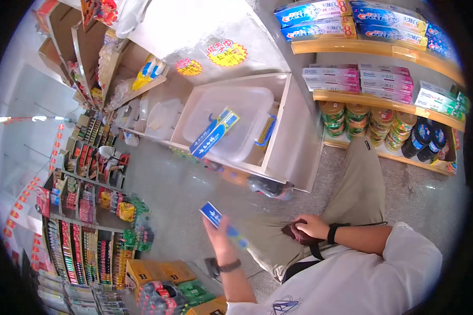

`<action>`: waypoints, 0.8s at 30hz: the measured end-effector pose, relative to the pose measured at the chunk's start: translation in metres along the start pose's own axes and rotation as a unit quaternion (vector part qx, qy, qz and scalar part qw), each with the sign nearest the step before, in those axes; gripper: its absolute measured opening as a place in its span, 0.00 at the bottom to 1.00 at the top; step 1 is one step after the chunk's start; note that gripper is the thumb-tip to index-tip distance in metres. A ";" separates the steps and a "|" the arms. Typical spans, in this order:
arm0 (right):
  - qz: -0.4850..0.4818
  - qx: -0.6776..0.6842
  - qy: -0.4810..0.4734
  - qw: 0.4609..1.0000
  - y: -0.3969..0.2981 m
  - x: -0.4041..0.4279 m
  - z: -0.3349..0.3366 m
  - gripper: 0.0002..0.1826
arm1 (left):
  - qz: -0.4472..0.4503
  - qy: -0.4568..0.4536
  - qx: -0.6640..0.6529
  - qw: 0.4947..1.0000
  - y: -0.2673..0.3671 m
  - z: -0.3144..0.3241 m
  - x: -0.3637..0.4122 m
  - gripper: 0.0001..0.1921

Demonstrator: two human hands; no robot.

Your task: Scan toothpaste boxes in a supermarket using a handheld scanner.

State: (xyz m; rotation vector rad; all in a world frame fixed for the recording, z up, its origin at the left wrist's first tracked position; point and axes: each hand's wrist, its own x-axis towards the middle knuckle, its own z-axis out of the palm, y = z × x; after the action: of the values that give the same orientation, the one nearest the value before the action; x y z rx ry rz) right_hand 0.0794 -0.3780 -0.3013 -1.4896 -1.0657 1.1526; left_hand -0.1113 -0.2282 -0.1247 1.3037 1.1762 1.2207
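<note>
My left hand (219,235) is closed around a blue and white toothpaste box (211,214), held up over the floor; its lower end looks blurred. A crumpled dark red cloth (300,233) is in the grip of my right hand (313,227), resting near my lap. Ahead of me a similar blue toothpaste box (214,132) with a green and yellow end lies slantwise on the lid of a translucent plastic bin (240,103). That bin has a blue and yellow latch and sits inside a pale open-topped compartment (280,130).
At the upper right, shelves (402,55) carry stacked toothpaste boxes (331,76) and several lidded cans (356,118). Bottled cola packs (161,297) and cardboard cartons (142,271) stand on the floor at lower left. Stocked store racks (82,252) line the left side.
</note>
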 end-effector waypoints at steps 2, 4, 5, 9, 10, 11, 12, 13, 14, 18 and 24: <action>-0.004 0.004 -0.014 1.000 0.002 0.001 0.004 0.15 | 0.071 -0.016 0.013 0.997 0.034 0.012 0.024 0.34; 0.000 0.000 -0.018 1.000 -0.004 0.000 -0.001 0.15 | 0.268 -0.002 0.177 0.947 0.061 0.025 0.060 0.39; -0.006 -0.003 -0.018 1.000 -0.004 0.001 -0.002 0.15 | 0.423 0.032 0.310 0.851 0.073 0.032 0.080 0.40; -0.021 -0.001 -0.008 1.000 0.003 0.000 -0.008 0.16 | 0.450 0.006 0.387 0.805 0.137 0.090 0.122 0.30; -0.006 0.026 0.000 1.000 -0.001 -0.001 -0.010 0.16 | 0.445 -0.013 0.413 0.794 0.143 0.103 0.144 0.29; 0.006 0.050 0.006 0.999 -0.004 -0.004 -0.013 0.16 | 0.440 -0.028 0.438 0.784 0.141 0.111 0.167 0.29; 0.013 0.036 0.018 0.999 -0.001 -0.005 -0.012 0.16 | 0.442 -0.015 0.429 0.788 0.138 0.117 0.184 0.29; 0.017 0.018 0.038 0.999 0.007 -0.002 -0.012 0.15 | 0.450 -0.057 0.462 0.762 0.132 0.130 0.205 0.26; 0.027 0.040 0.024 0.999 0.013 0.000 -0.011 0.16 | 0.457 -0.093 0.495 0.733 0.129 0.140 0.222 0.24; 0.068 0.042 -0.040 0.996 0.005 -0.015 -0.010 0.20 | 0.399 -0.153 0.563 0.707 0.094 0.156 0.265 0.23; -0.004 -0.013 -0.003 1.000 0.027 -0.007 -0.002 0.20 | 0.318 -0.171 0.487 0.795 0.047 0.148 0.316 0.20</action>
State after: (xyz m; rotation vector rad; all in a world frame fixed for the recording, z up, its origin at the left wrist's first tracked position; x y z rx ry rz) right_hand 0.0825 -0.3905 -0.3267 -1.5016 -1.0947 1.1426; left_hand 0.0483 0.0783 -0.0603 2.7425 1.1464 0.6863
